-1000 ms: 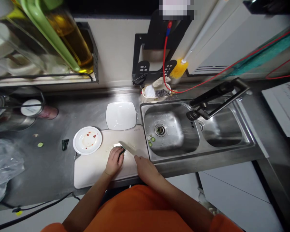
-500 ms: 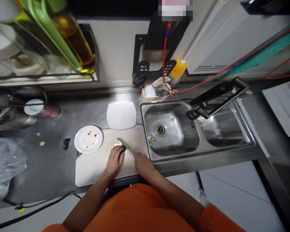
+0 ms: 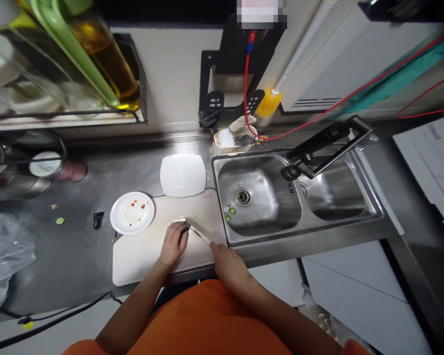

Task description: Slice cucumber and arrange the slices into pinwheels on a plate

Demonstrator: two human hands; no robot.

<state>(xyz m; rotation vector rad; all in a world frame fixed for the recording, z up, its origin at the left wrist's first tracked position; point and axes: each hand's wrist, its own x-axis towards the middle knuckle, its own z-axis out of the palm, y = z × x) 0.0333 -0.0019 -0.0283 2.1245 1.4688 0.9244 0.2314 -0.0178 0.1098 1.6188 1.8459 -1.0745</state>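
On the white cutting board [image 3: 140, 256], my left hand [image 3: 173, 245] is closed over a dark green cucumber piece [image 3: 185, 230], mostly hidden by the fingers. My right hand [image 3: 230, 266] grips a knife [image 3: 200, 233] by its handle. The blade points up and left, its tip end beside the cucumber. Wet bits lie on the board around the blade. A round white plate [image 3: 114, 212] with small red scraps overlaps the board's far left corner. Behind the board stands a bare squarish white plate [image 3: 183, 175].
To the right is a steel double sink [image 3: 266, 190], with green slices [image 3: 227, 217] in its left basin and a black faucet [image 3: 311, 155] above. A dark green piece [image 3: 98, 220], a pale green slice [image 3: 60, 221] and a plastic bag [image 3: 7, 256] lie on the left counter.
My right hand has drawn the knife back toward me and to the right, so its tip now sits near the cucumber. My left hand keeps its hold. The view has shifted slightly.
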